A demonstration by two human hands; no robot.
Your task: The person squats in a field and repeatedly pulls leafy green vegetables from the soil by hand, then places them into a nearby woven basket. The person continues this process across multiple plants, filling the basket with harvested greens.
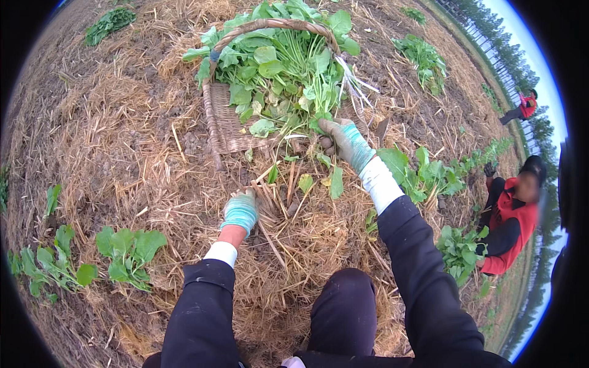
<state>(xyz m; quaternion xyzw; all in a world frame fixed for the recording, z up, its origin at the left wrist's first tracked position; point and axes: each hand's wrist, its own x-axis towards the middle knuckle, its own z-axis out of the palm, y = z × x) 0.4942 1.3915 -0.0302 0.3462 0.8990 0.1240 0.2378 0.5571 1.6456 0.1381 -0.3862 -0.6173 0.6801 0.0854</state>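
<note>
A wicker basket with a wrapped arched handle stands before me, heaped with leafy greens. White strips hang at its right side. My right hand, in a teal and grey glove, is at the basket's near right edge, its fingertips against the lowest leaves; whether it grips them cannot be told. On the straw below the basket is my left hand, gloved alike, its fingertips among dry stalks; its grip is unclear. Loose leaves lie between the hands.
Straw covers the soil around me. Leafy plants stand at the left, and more greens are right of my right hand. A person in a red vest crouches at the right with a bunch of greens; another person is farther off.
</note>
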